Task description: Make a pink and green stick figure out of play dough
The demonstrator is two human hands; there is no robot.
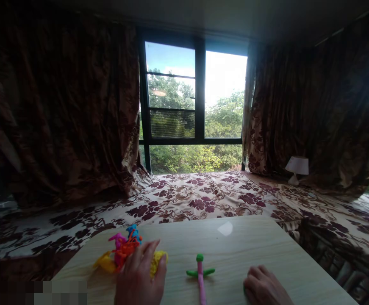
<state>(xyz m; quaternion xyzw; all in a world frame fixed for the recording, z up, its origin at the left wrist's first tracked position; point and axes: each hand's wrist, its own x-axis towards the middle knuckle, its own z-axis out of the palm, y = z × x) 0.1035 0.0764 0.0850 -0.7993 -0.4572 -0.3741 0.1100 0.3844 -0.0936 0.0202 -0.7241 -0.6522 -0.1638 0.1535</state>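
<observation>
On the pale wooden table (241,241), my left hand (140,275) rests with its fingers lying over a yellow clay lump (159,259). Beside it sits a tangle of clay pieces (123,248) in orange, pink, blue and yellow. A small clay figure (200,273) lies in the middle: a pink stem with a green ball on top and green arms. My right hand (263,288) lies curled on the table to the right of the figure, apart from it; I cannot see anything in it.
The table stands on a bed covered by a floral bedspread (203,195). A small white lamp (296,168) stands at the back right. Dark patterned curtains (60,118) flank a bright window (195,106).
</observation>
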